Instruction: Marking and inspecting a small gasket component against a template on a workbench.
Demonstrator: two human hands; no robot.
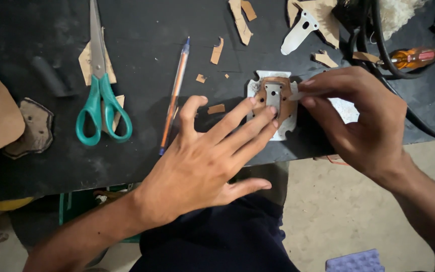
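My left hand (202, 161) lies flat and spread, fingers open, 3 fingertips (270, 113) pressing a brown, notched leather piece (274, 95) onto a pale metal plate (288, 126) near the black table's (142, 60) front edge. A small grey rectangular metal tab sits in the middle of the leather. My right hand (358, 121) pinches a thin whitish strip (305, 94) between thumb and forefinger at the leather's right edge. Further left lie an orange pen (174, 95) and teal-handled scissors (99, 95), with tan offcuts (240, 20) scattered behind. A dark shaped leather pad (33, 128) rests far left.
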